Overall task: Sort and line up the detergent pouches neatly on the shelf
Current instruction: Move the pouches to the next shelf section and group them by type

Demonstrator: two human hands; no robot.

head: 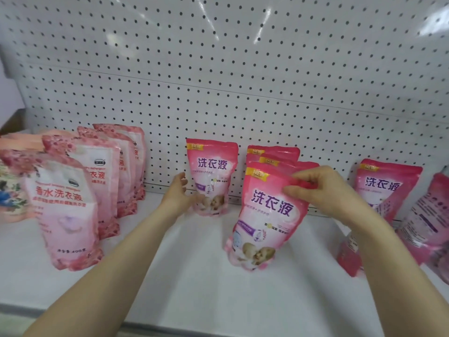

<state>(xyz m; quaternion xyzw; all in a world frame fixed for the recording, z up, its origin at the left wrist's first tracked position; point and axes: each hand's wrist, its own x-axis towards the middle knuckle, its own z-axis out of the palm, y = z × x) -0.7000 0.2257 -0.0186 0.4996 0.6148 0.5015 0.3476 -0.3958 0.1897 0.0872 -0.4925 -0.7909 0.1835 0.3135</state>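
A bright pink detergent pouch (261, 220) stands upright at the middle of the white shelf (194, 276). My right hand (318, 188) pinches its top right corner. Two more like it (274, 154) stand in a row behind it. A single bright pink pouch (213, 176) leans against the pegboard, and my left hand (178, 190) rests with relaxed fingers at its left side, touching or nearly touching it. On the left, pale pink pouches (65, 207) stand one behind another in a row.
More bright pink pouches stand at the right: one upright (386, 186) by the pegboard, others (427, 227) tilted and turned back-out, one partly hidden behind my right forearm. Peach and floral packs (12, 186) sit at the far left. The perforated back panel (243, 81) closes the shelf behind.
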